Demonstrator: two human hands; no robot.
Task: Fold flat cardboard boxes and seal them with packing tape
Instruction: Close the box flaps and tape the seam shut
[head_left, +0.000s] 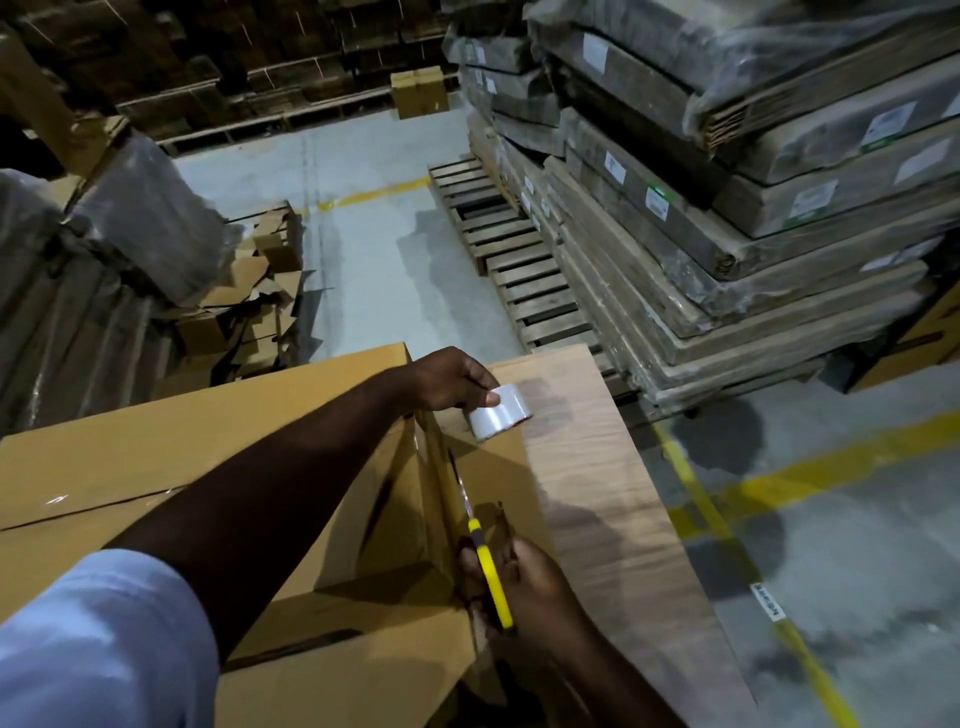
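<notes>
Under left hand (448, 378), tape roll (500, 414)

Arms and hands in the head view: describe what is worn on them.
The left arm wears a light blue sleeve pushed up above the elbow, leaving the forearm bare. The left hand and right hand are bare, without gloves. No watch or rings show. The right forearm is bare too.

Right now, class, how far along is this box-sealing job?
Done: the cardboard box is folded, with clear tape along its top seam. In hand: the left hand holds the tape roll; the right hand holds a yellow utility knife at the box end. Left: cutting the tape.
</notes>
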